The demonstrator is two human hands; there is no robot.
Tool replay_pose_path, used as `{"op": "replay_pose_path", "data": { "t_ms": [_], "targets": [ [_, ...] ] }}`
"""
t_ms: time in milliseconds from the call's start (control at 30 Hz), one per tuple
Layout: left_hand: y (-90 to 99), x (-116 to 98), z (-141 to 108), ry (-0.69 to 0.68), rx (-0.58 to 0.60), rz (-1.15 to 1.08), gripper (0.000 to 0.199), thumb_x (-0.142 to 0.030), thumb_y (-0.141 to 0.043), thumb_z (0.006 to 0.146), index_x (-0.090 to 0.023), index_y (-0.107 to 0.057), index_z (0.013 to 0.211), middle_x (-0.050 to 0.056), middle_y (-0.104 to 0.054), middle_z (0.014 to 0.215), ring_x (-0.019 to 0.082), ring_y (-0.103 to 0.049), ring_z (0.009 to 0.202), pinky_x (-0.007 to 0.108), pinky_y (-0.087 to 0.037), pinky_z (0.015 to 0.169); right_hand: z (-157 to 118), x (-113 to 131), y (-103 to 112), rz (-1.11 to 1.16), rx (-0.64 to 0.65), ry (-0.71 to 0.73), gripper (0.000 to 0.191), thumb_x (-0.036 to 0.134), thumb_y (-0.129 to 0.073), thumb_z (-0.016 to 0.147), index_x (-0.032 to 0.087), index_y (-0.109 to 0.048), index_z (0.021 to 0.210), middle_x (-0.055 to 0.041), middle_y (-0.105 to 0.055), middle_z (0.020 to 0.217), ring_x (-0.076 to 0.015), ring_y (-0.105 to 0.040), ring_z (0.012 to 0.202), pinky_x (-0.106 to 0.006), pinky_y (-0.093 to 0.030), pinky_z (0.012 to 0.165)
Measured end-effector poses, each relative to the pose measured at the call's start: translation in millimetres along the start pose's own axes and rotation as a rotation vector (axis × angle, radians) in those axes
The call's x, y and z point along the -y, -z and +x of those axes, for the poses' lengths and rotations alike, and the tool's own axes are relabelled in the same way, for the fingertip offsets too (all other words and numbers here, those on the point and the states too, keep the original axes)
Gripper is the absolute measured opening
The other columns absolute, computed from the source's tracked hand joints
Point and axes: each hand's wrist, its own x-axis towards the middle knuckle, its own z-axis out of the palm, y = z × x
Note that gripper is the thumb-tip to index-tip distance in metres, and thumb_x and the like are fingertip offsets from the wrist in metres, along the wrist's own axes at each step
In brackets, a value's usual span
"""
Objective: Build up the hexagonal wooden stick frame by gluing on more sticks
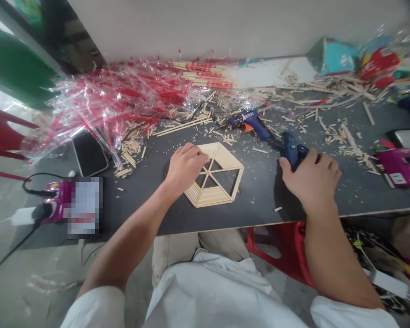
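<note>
A hexagonal frame of pale wooden sticks (215, 197) lies flat on the dark table, with spokes meeting at its middle. Some of its sections are filled with rows of sticks, others are open. My left hand (187, 166) rests over its left side, fingers bent and pressed on the sticks near the hub; what is under the fingers is hidden. To the right, my right hand (312, 177) is closed around a dark blue glue gun (291, 146), its nozzle to the left and its handle hidden. Another blue glue gun (242, 119) with an orange trigger lies behind the frame.
Stick scraps (345, 136) litter the table (259, 209). Red and clear plastic wrappers (123, 91) heap at the back left, beside bundled sticks (205, 75). A phone (89, 152) and purple power strip (54, 200) lie left; another purple strip (401, 167) lies right. A red chair (287, 250) stands below.
</note>
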Motion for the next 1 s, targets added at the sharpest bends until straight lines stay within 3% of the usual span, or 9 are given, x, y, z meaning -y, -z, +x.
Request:
{"op": "replay_pose_path", "data": {
  "t_ms": [100, 167, 233, 333, 433, 600, 833, 1000],
  "targets": [
    [2.9, -2.4, 1.4, -0.046, 0.032, 0.058, 0.021, -0.022, -0.064, 0.105, -0.019, -0.079, 0.091, 0.007, -0.075, 0.090, 0.022, -0.066, 0.091, 0.035, -0.049, 0.075, 6.3, 16.8, 16.6, 0.106, 0.029, 0.145, 0.056, 0.045, -0.052, 0.100, 0.004, -0.066, 0.136, -0.0363, -0.059, 0.140, -0.0521, -0.049, 0.137, -0.064, -0.038, 0.112],
    [4.0, -2.8, 1.9, -0.054, 0.047, 0.060, 0.021, -0.022, -0.063, 0.105, -0.018, -0.078, 0.091, 0.007, -0.075, 0.091, 0.022, -0.066, 0.091, 0.035, -0.049, 0.074, 9.7, 36.8, 28.4, 0.248, 0.022, 0.282, 0.043, 0.035, -0.049, 0.102, 0.012, -0.069, 0.132, -0.0277, -0.064, 0.135, -0.0444, -0.054, 0.135, -0.061, -0.040, 0.113],
    [4.4, -2.2, 2.4, -0.045, 0.054, 0.042, 0.020, -0.024, -0.064, 0.105, -0.017, -0.078, 0.091, 0.007, -0.075, 0.091, 0.022, -0.066, 0.090, 0.034, -0.050, 0.074, 12.0, 63.1, 35.1, 0.405, 0.113, 0.472, 0.032, 0.030, -0.052, 0.101, 0.019, -0.071, 0.124, -0.0200, -0.069, 0.129, -0.0374, -0.061, 0.128, -0.056, -0.044, 0.113],
    [4.6, -0.6, 3.5, -0.022, 0.068, 0.009, 0.020, -0.027, -0.065, 0.104, -0.018, -0.078, 0.092, 0.007, -0.075, 0.090, 0.023, -0.066, 0.090, 0.035, -0.051, 0.075, 15.2, 104.1, 29.2, 0.570, 0.274, 0.766, 0.021, 0.026, -0.057, 0.101, 0.021, -0.074, 0.112, -0.0145, -0.072, 0.121, -0.0312, -0.066, 0.118, -0.049, -0.048, 0.109],
    [4.4, 0.8, 4.3, -0.014, 0.080, 0.011, 0.023, -0.026, -0.061, 0.106, -0.018, -0.077, 0.091, 0.007, -0.074, 0.088, 0.022, -0.065, 0.090, 0.035, -0.052, 0.076, 20.7, 131.4, 10.0, 0.559, 0.381, 0.909, 0.017, 0.021, -0.059, 0.100, 0.019, -0.075, 0.105, -0.0138, -0.071, 0.111, -0.0294, -0.065, 0.110, -0.046, -0.050, 0.101],
    [1.3, 1.3, 4.3, -0.005, 0.074, -0.018, 0.021, -0.026, -0.063, 0.105, -0.019, -0.076, 0.090, 0.006, -0.075, 0.090, 0.021, -0.066, 0.091, 0.034, -0.052, 0.079, 28.5, 137.0, -9.7, 0.660, 0.439, 0.810, 0.010, 0.023, -0.068, 0.097, 0.019, -0.077, 0.095, -0.0090, -0.069, 0.102, -0.0229, -0.064, 0.093, -0.039, -0.050, 0.088],
    [8.2, 7.3, 5.8, 0.016, 0.125, -0.093, 0.020, -0.030, -0.064, 0.105, -0.019, -0.078, 0.097, 0.006, -0.075, 0.091, 0.021, -0.066, 0.092, 0.035, -0.052, 0.081, 24.9, 135.1, -5.0, 0.699, 0.457, 0.755, 0.011, 0.021, -0.066, 0.095, 0.020, -0.076, 0.091, -0.0082, -0.068, 0.101, -0.0202, -0.062, 0.082, -0.038, -0.049, 0.080],
    [20.7, 13.8, 5.1, 0.002, 0.146, -0.080, 0.021, -0.039, -0.075, 0.098, -0.018, -0.077, 0.101, 0.007, -0.077, 0.097, 0.023, -0.068, 0.094, 0.035, -0.052, 0.081, 21.2, 137.6, -3.5, 0.699, 0.439, 0.702, 0.011, 0.018, -0.067, 0.092, 0.020, -0.076, 0.088, -0.0075, -0.069, 0.097, -0.0204, -0.064, 0.082, -0.038, -0.049, 0.082]
  ]
}}
